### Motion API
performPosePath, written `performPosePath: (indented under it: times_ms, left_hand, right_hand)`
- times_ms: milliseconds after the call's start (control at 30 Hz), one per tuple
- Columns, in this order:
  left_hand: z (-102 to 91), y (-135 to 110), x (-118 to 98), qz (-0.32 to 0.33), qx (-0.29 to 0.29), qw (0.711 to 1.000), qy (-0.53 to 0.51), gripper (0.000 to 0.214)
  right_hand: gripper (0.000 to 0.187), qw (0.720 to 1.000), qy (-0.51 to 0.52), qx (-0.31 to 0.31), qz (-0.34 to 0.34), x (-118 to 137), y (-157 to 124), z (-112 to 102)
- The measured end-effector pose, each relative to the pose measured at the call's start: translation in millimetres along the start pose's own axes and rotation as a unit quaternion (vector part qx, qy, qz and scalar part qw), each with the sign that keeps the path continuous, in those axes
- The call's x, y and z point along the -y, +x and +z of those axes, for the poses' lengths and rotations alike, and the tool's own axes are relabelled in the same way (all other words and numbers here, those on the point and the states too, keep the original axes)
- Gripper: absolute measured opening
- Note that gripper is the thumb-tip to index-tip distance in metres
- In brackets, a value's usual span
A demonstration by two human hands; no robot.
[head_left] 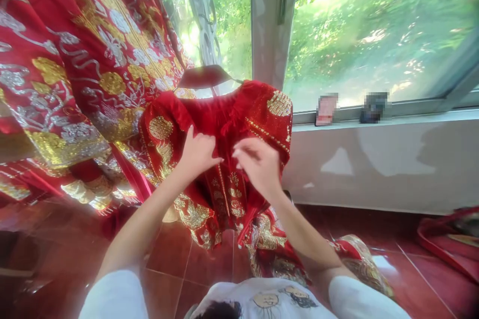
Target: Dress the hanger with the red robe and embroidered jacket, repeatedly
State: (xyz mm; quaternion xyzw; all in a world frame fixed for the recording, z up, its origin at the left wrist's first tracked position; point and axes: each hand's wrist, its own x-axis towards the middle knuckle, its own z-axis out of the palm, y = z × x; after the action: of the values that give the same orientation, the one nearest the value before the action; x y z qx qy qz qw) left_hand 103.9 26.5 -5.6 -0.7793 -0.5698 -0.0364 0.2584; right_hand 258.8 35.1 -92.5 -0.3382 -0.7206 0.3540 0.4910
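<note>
Red fabric jacket with gold embroidery, hanging upright
A gold medallion marks each shoulder; the sleeves hang down.

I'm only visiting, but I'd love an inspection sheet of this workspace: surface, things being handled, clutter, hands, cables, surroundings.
Surface: red tiled floor; no worktop seen.
Job's things: red jacket with gold embroidery, upright, front open.
Clutter: two blurred-out small items on the ledge; embroidered cloth low on the right.
Grippers: bare hands; left hand and right hand at the jacket's front, fingers bent; grip unclear.
Cables: nothing seen.
Surroundings: large red garment with gold and silver embroidery at left; window with greenery outside; pale wall with shadows.
</note>
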Motion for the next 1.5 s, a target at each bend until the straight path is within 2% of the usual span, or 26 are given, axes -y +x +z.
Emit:
performPosePath:
  times_ms: [100, 233, 400, 600, 700, 833, 933, 1033, 1100, 1167, 1200, 1233, 1267, 1300, 1333, 1367, 1400, 1433, 1500]
  left_hand:
    - [4.0, 3.2, 7.3, 0.041, 0.061, 0.997, -0.017, 0.015]
    - [-6.8, -6.1, 23.3, 0.106, 0.129, 0.98, -0.108, 0.023]
    - [-16.5, -11.5, 35.4, 0.118, 0.156, 0.965, -0.173, 0.027]
    - [-21.5, -13.9, 32.2, 0.121, 0.155, 0.955, -0.224, 0.024]
    - [-23.6, -16.1, 30.7, 0.127, 0.137, 0.957, -0.224, 0.025]
    - [-24.9, -21.3, 25.7, 0.126, 0.091, 0.967, -0.203, 0.027]
    - [-25.1, -27.6, 23.2, 0.123, 0.053, 0.974, -0.182, 0.028]
    - [-25.4, -37.0, 31.4, 0.103, 0.033, 0.977, -0.186, 0.03]
    - [-26.6, -45.4, 44.8, 0.074, 0.047, 0.979, -0.185, 0.029]
    - [-29.0, -53.5, 60.8, 0.024, 0.089, 0.976, -0.198, 0.028]
    - [-30.4, -56.1, 67.5, -0.017, 0.093, 0.971, -0.218, 0.029]
    - [-31.6, -56.9, 72.2, -0.07, 0.064, 0.965, -0.243, 0.031]
    - [-32.4, -55.2, 74.0, -0.128, 0.001, 0.956, -0.263, 0.033]
    - [-32.4, -50.6, 72.6, -0.184, -0.087, 0.943, -0.265, 0.035]
    - [-31.5, -42.9, 68.2, -0.233, -0.178, 0.924, -0.245, 0.037]
    - [-29.4, -32.8, 61.3, -0.274, -0.251, 0.904, -0.209, 0.042]
    - [-26.5, -20.9, 52.7, -0.308, -0.291, 0.89, -0.169, 0.053]
    - [-22.9, -8.4, 43.5, -0.336, -0.299, 0.883, -0.137, 0.068]
    - [-15.8, 12.9, 27.5, -0.384, -0.271, 0.874, -0.123, 0.094]
  right_hand:
    - [0.019, 0.996, 0.04, -0.074, 0.026, -6.2, 12.3, 27.2]
    - [0.027, 0.993, 0.088, -0.058, 0.044, -16.5, 20.7, 48.9]
    - [0.027, 0.993, 0.107, -0.055, 0.001, -6.6, 10.7, 38.9]
    - [0.019, 0.989, -0.016, -0.121, -0.084, 2.8, 5.2, 31.4]
    - [0.019, 0.994, 0.003, -0.077, -0.081, 6.1, 8.4, 26.0]
    - [0.017, 0.995, 0.09, 0.005, 0.032, 6.2, 7.4, 25.7]
    - [0.016, 0.99, 0.038, 0.03, 0.131, -9.0, -5.0, 40.6]
    - [0.016, 0.98, -0.025, 0.069, 0.186, -31.4, -25.0, 47.0]
    - [0.019, 0.972, -0.049, 0.112, 0.199, -39.0, -38.2, 32.9]
    - [0.025, 0.964, -0.077, 0.157, 0.201, -33.2, -46.5, 4.7]
    - [0.027, 0.965, -0.101, 0.152, 0.191, -24.6, -47.4, -11.3]
    - [0.026, 0.969, -0.129, 0.115, 0.174, -12.8, -45.2, -26.3]
    - [0.024, 0.975, -0.167, 0.035, 0.141, 1.2, -39.6, -38.6]
    - [0.025, 0.972, -0.199, -0.074, 0.099, 16.1, -30.3, -47.0]
    - [0.032, 0.955, -0.225, -0.186, 0.057, 30.5, -17.4, -51.1]
    - [0.042, 0.929, -0.251, -0.269, 0.026, 42.9, -1.4, -51.2]
    - [0.054, 0.904, -0.285, -0.317, 0.021, 52.2, 16.7, -48.2]
    - [0.066, 0.886, -0.322, -0.332, 0.042, 57.6, 35.6, -43.5]
    - [0.083, 0.859, -0.376, -0.33, 0.108, 57.1, 69.6, -34.3]
